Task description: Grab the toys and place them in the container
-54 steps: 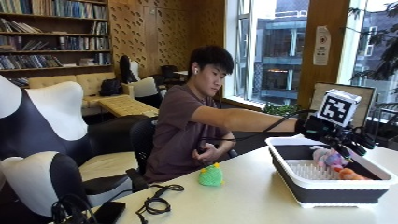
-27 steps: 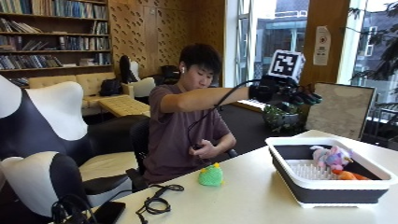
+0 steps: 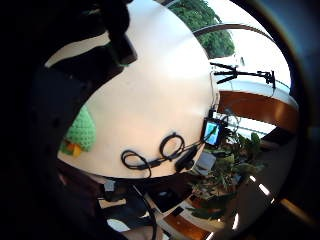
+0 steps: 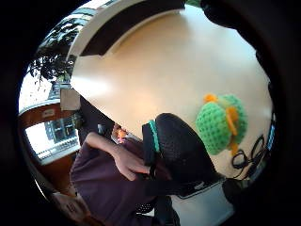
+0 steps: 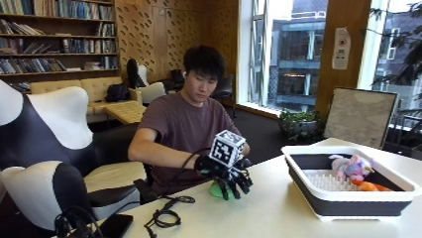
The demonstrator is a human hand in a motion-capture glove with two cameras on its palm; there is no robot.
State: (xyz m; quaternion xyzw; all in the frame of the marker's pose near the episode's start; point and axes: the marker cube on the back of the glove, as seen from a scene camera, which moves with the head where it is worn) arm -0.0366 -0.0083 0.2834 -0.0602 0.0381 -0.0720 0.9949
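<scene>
Gloved right hand (image 5: 227, 179) now lowered to the table (image 5: 277, 213) directly over the green crocheted toy (image 5: 216, 190), having left the container (image 5: 349, 203) where it hung a second ago and swung back across through the air. Fingers (image 5: 232, 188) spread and pointing down, tips close above the toy, closed on nothing yet. Toy resting on the table near the person's edge, well apart from the container; in the thumb side palm view, green body with orange trim (image 4: 221, 123) lying just beside the palm. Container already holding a pink-and-white plush toy (image 5: 350, 166) and an orange toy (image 5: 369, 186). Judged meaning: one delivery finished, reach for the last toy outside the container in hand, grasp not yet made.

Surface pale, smooth and matt, carrying a coiled black cable (image 5: 165, 216) on the side of the green toy away from the container. Room beyond the table: bookshelves (image 5: 53, 34), a perforated wood wall, tall windows (image 5: 290, 54), a potted plant (image 5: 300, 124), black-and-white chairs (image 5: 46, 148).
</scene>
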